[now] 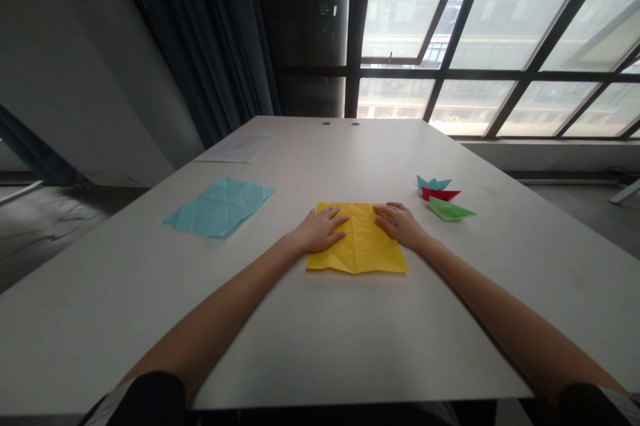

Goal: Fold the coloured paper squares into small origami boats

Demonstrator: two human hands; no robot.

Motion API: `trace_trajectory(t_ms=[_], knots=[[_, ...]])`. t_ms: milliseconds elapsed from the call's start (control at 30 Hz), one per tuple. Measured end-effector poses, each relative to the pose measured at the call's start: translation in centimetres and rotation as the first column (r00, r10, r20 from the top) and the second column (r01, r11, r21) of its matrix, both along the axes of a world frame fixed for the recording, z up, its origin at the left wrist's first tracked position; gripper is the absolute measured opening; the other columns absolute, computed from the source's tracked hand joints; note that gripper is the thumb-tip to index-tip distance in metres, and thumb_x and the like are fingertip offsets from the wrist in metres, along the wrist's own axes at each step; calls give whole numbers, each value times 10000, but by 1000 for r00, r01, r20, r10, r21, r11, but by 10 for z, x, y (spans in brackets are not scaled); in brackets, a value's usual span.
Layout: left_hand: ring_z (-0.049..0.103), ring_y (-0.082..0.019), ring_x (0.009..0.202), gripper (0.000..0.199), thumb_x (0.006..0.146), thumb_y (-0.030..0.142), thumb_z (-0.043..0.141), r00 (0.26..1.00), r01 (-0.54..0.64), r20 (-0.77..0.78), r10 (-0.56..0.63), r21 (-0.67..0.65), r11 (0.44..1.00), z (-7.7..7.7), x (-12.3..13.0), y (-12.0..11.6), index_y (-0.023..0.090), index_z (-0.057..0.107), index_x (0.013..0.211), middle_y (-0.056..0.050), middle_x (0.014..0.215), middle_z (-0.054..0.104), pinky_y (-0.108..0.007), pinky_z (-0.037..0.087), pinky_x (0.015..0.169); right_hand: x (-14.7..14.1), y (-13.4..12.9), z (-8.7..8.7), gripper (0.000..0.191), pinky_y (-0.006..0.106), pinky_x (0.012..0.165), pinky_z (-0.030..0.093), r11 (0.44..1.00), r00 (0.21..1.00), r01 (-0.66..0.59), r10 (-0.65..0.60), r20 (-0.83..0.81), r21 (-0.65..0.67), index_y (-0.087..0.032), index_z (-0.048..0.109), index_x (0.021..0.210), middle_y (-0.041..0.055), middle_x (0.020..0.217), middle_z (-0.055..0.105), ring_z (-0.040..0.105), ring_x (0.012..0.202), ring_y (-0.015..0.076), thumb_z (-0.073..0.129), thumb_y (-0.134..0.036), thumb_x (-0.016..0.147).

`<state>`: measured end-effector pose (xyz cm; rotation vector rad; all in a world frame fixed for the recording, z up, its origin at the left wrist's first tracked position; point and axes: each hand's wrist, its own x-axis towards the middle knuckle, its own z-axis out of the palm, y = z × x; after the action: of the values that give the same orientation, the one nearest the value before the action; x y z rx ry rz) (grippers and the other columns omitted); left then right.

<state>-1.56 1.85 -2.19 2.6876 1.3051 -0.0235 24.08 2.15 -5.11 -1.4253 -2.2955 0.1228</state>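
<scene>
A square sheet of yellow paper [357,249] with fold creases lies on the white table in front of me. My left hand [323,229] rests on its left side, fingers spread and palm down. On its right side lies my right hand [399,223], also flat, with the fingers stretched inward over the paper. Neither hand grips anything. The middle of the sheet shows between them, marked by a vertical crease and slanting ones.
Right of the paper stand a blue folded boat [434,183], a red folded boat [440,195] and a green folded boat [450,211]. Creased light blue paper [220,207] lies to the left, and a printed sheet [236,147] beyond it on the table [320,339].
</scene>
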Motion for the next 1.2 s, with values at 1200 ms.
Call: trace_trajectory(t_ms=[1200], knots=[[573,-208,863,235,694,390,570,658,-296,678,327,-166,941,-23,-27,28,174,595,784,-60,891,648,-332,411,791,16,10,-7,278,300,611,458,972,751,31,-176,-637,-232,-186,575,838,43,771,647,595,698,188,576,-436,715]])
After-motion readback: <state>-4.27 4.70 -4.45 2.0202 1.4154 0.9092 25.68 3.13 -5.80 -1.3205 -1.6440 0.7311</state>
